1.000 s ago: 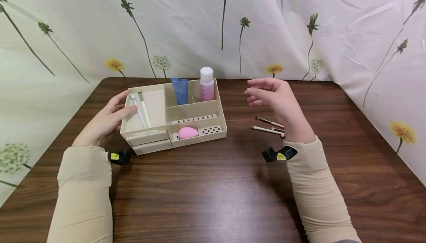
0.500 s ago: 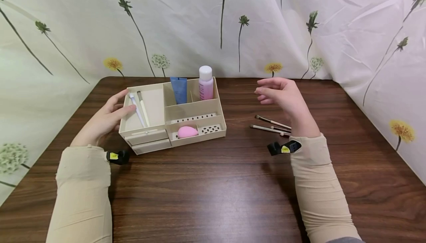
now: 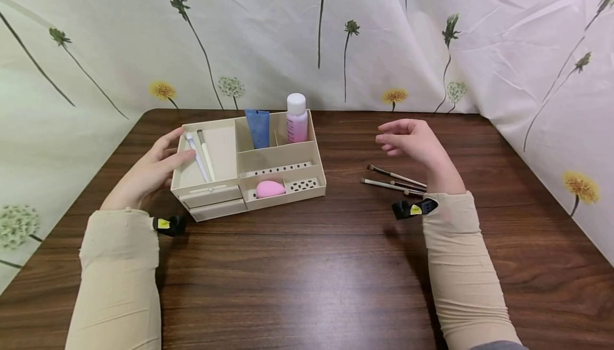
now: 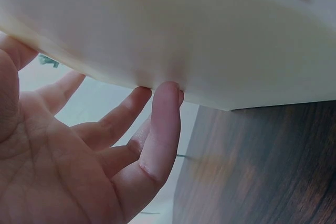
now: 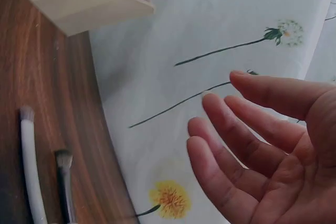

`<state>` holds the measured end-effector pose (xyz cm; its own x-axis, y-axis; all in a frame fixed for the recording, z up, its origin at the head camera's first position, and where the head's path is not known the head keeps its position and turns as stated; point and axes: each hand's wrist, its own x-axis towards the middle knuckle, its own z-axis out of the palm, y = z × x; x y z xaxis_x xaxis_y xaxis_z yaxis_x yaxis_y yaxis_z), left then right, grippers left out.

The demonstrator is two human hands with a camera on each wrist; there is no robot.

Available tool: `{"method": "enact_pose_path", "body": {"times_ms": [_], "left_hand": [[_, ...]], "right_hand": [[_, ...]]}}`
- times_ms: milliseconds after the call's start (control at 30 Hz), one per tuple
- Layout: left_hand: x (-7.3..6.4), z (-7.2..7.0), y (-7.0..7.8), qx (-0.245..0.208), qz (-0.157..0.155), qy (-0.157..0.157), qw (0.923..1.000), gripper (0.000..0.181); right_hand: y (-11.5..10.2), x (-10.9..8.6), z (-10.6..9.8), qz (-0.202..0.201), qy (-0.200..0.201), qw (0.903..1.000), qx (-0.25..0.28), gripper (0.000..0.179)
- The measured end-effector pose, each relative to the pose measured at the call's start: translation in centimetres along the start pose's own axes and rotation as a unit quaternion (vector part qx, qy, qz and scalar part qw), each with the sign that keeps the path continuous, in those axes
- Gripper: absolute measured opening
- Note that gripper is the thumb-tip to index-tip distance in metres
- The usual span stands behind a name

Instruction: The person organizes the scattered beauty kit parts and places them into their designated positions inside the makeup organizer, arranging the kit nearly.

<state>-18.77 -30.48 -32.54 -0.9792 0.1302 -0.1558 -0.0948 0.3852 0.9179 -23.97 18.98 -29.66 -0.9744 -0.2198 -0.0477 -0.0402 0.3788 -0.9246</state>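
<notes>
In the head view, my left hand [image 3: 146, 174] holds the left side of a cream desktop organizer [image 3: 240, 211], thumb over its rim. The left wrist view shows fingertips against the organizer's outer wall [image 4: 105, 35]. Inside its left tray lie a lilac-handled brush [image 3: 198, 161] and a white-handled makeup brush [image 3: 206, 158]. My right hand [image 3: 412, 139] hovers over the table with fingers loosely bent and nothing in them. Below and left of it lie several makeup brushes [image 3: 384, 183]; two brush heads, one on a white handle [image 5: 31, 166], appear in the right wrist view.
The organizer also holds a blue tube [image 3: 259, 129], a white-capped bottle with pink liquid [image 3: 297, 126] and a pink makeup sponge [image 3: 270, 189]. Two drawers [image 3: 218, 210] sit under its left tray. Flower-printed cloth [image 3: 278, 35] hangs behind the wooden table [image 3: 288, 275].
My right hand has drawn away to the right from the organizer, lowering slightly, and now passes closer to the brush handles. My left hand and the organizer stay in place.
</notes>
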Motion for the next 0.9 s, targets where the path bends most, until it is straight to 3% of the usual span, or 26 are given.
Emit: {"method": "enact_pose_path", "body": {"times_ms": [267,600,900], "left_hand": [[0.0,0.1,0.0,0.001,-0.003,0.002,1.0000,0.077],[0.1,0.1,-0.1,0.002,-0.012,0.006,0.9999,0.077],[0.1,0.1,-0.1,0.005,-0.014,0.006,0.9999,0.078]], "right_hand": [[1.5,0.7,-0.1,0.048,-0.018,0.9961,-0.071,0.044],[3.4,1.2,-0.1,0.101,-0.027,0.9912,-0.081,0.040],[4.4,1.4,0.0,0.116,-0.053,0.9862,-0.105,0.043]]}}
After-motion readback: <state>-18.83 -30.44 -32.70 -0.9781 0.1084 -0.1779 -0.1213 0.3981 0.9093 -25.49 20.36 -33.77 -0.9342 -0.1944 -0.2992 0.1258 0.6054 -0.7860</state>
